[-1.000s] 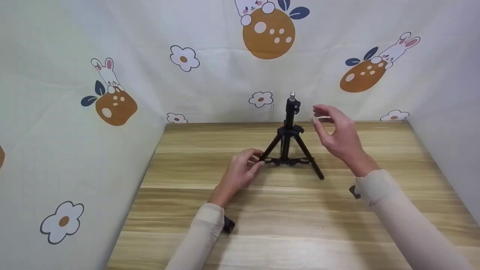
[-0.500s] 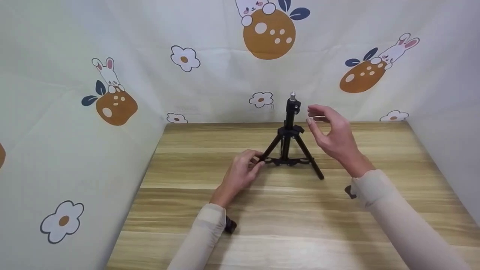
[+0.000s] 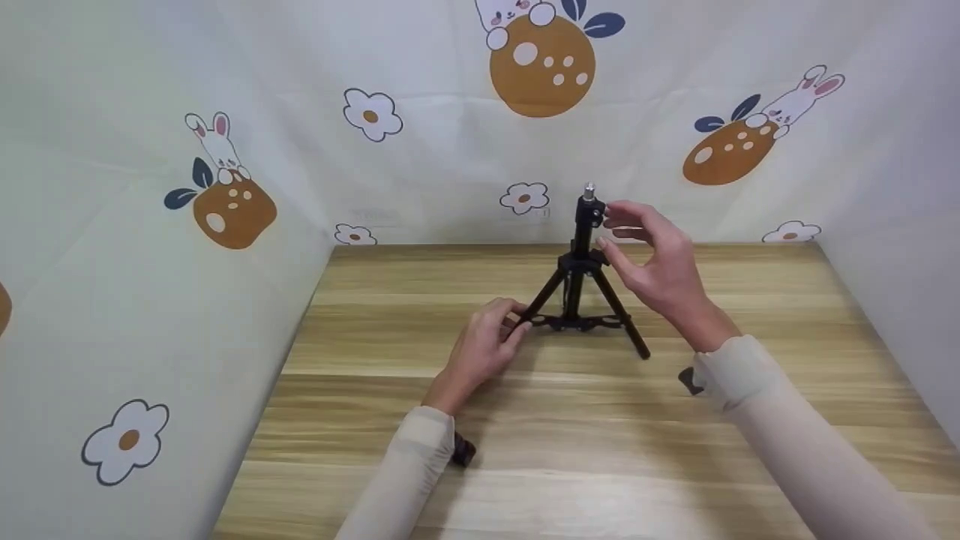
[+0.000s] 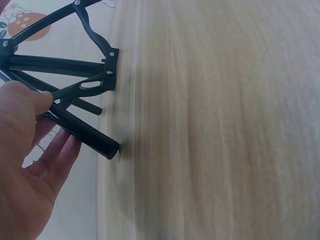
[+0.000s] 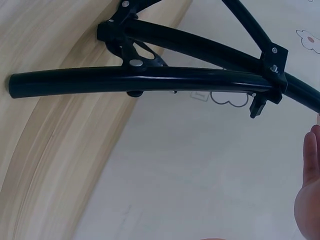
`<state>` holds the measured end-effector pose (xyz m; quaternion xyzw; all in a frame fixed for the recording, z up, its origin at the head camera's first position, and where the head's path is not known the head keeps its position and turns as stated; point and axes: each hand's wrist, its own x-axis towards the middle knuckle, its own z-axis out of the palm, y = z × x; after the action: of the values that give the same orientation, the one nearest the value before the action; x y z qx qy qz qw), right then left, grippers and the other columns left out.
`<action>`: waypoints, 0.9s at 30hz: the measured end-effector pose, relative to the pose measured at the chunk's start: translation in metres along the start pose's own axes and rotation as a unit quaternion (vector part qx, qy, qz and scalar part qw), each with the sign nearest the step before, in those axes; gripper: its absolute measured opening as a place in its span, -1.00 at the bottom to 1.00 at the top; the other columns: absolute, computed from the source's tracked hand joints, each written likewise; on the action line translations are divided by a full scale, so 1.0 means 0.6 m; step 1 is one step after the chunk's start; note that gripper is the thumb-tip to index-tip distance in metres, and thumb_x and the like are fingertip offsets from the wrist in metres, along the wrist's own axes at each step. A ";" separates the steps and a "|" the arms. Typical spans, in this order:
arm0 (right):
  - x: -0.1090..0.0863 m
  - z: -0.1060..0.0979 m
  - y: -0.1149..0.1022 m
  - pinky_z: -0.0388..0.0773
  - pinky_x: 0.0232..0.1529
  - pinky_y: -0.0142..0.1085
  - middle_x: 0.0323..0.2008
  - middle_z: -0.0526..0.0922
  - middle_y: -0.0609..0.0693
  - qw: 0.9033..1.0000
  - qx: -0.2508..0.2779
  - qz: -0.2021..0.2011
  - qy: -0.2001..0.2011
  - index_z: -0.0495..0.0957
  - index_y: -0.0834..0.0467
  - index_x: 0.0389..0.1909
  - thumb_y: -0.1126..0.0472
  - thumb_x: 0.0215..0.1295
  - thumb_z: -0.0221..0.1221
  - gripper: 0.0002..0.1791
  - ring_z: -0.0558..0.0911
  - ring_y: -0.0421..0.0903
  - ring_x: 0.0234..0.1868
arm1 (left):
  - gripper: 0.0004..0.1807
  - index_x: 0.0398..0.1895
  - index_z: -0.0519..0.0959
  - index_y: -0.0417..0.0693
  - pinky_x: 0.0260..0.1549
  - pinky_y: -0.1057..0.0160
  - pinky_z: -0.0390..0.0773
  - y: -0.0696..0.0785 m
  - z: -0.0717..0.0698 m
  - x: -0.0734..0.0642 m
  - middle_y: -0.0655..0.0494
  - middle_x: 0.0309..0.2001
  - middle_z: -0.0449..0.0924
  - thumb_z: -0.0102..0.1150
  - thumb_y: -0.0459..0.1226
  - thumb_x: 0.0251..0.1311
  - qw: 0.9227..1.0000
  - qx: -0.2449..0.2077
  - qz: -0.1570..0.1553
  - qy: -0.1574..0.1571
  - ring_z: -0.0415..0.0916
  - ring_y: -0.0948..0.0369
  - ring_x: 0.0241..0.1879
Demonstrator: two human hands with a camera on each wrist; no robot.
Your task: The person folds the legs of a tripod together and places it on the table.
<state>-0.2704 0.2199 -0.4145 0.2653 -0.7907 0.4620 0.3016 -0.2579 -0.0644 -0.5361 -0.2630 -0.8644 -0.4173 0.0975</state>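
A small black tripod stand stands upright on the table with its legs spread and a silver screw tip on top. My left hand pinches its left leg low down; in the left wrist view the thumb lies on one side of that leg and fingers are behind it. Beside the upper column is my right hand, its fingers and thumb bent with a gap between them. Its fingertips are close to the knob near the top; whether they touch it I cannot tell. The right wrist view shows only part of that hand.
A wooden table lies under the tripod. Pale cloth walls printed with rabbits, oranges and flowers enclose it at the back and both sides. A small dark device sits at the left cuff, another at the right.
My right hand has moved left, from a clear distance to close beside the tripod's upper column. The left hand keeps its hold on the leg, and the tripod stays in place.
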 end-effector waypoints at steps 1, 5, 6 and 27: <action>0.001 0.001 -0.001 0.79 0.21 -0.24 0.15 0.79 0.03 1.000 0.003 0.001 -0.002 0.60 0.20 0.33 0.33 0.37 0.45 -0.48 0.81 0.07 0.08 | -0.80 0.07 0.69 -0.09 -0.09 0.35 0.84 0.001 0.000 0.000 0.01 0.04 0.78 0.36 -0.25 0.49 1.000 0.002 -0.002 0.000 0.81 0.19 -0.09; 0.004 0.005 -0.006 0.78 0.21 -0.33 0.16 0.77 0.02 1.000 0.007 0.005 -0.003 0.59 0.20 0.34 0.30 0.40 0.44 -0.48 0.80 0.01 0.10 | -0.81 0.06 0.69 -0.08 -0.07 0.37 0.84 0.002 0.001 -0.001 0.02 0.04 0.78 0.36 -0.23 0.49 1.000 0.006 -0.008 0.000 0.81 0.20 -0.09; 0.006 0.006 -0.007 0.78 0.21 -0.34 0.16 0.77 0.03 1.000 0.009 0.005 -0.002 0.59 0.20 0.33 0.31 0.40 0.43 -0.49 0.80 0.00 0.10 | -0.82 0.05 0.69 -0.08 -0.07 0.36 0.83 0.002 0.002 -0.001 0.02 0.03 0.78 0.36 -0.24 0.49 1.000 0.006 -0.009 0.001 0.81 0.20 -0.09; 0.021 0.028 -0.018 0.74 0.23 -0.45 0.18 0.76 0.13 0.992 -0.061 -0.097 0.059 0.70 0.26 0.18 0.39 0.47 0.33 -0.69 0.76 0.02 0.16 | -0.85 0.01 0.67 -0.04 -0.08 0.33 0.83 0.007 0.007 -0.005 0.08 -0.03 0.77 0.35 -0.23 0.49 0.999 0.032 -0.013 0.016 0.79 0.21 -0.09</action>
<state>-0.2752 0.1986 -0.4057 0.2939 -0.7689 0.3960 0.4069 -0.2529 -0.0601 -0.5375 -0.2416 -0.8791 -0.3948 0.1139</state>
